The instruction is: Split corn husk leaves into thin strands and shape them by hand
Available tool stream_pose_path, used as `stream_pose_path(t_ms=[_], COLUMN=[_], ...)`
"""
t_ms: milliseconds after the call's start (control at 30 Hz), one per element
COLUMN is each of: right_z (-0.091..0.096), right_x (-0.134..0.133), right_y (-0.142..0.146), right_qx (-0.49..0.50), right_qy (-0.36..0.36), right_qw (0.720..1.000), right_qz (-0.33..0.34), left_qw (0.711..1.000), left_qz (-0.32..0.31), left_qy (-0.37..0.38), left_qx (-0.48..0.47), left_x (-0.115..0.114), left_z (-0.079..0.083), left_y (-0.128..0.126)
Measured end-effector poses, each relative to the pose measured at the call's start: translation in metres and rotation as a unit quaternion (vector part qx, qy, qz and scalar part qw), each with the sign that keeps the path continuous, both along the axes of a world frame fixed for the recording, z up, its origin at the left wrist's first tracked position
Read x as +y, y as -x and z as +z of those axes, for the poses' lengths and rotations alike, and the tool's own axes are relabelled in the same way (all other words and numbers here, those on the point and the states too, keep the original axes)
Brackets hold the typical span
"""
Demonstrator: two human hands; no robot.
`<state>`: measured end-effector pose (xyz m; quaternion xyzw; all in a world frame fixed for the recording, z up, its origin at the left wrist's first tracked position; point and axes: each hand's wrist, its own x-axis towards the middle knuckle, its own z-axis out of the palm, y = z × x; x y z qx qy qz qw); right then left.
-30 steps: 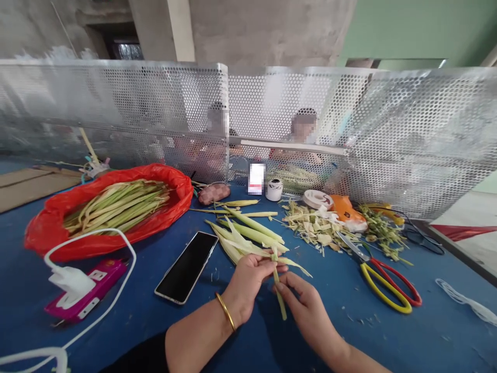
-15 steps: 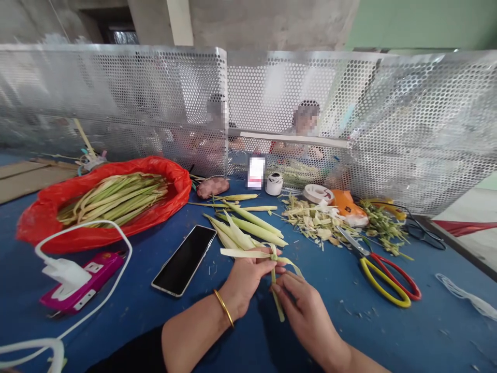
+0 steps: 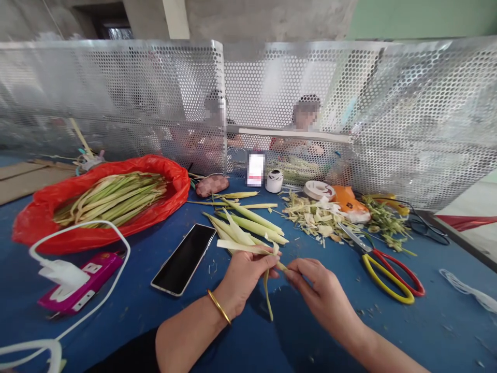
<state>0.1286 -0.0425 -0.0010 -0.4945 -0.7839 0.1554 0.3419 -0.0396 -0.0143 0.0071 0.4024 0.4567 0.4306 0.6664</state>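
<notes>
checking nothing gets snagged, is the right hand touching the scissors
Apart. The head view shows blue tabletop plainly between the right hand and the scissors, which lie off to its right.

Phone (image 3: 183,260) between power strip (image 3: 101,274) and leaves (image 3: 254,225), scissors (image 3: 367,250) to the right, bag (image 3: 178,194) behind the power strip

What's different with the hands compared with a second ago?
The right hand let go of the hanging strip and moved right, now pinching the side strip. The left hand still holds the crossing. Scissors and phone stayed put.
</notes>
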Motion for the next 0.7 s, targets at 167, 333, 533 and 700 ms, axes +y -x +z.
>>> stream_pose_path(t_ms=[167,333,533,700], right_z=[0.002,0.001,0.004,0.006], right_x=[-0.001,0.003,0.004,0.009], right_y=[0.001,0.004,0.006,0.003], right_qx=[0.049,0.32,0.538,0.565], right_qy=[0.029,0.244,0.33,0.293], right_qw=[0.998,0.915,0.773,0.764], right_qz=[-0.002,-0.036,-0.062,-0.11], left_qw=[0.999,0.994,0.987,0.986], left_qz=[0.002,-0.1,-0.133,-0.137], left_qy=[-0.024,-0.021,0.004,0.029], left_qx=[0.023,0.037,0.088,0.093], left_x=[0.0,-0.008,-0.012,-0.011], left_z=[0.001,0.009,0.007,0.008], left_y=[0.0,0.0,-0.002,-0.003])
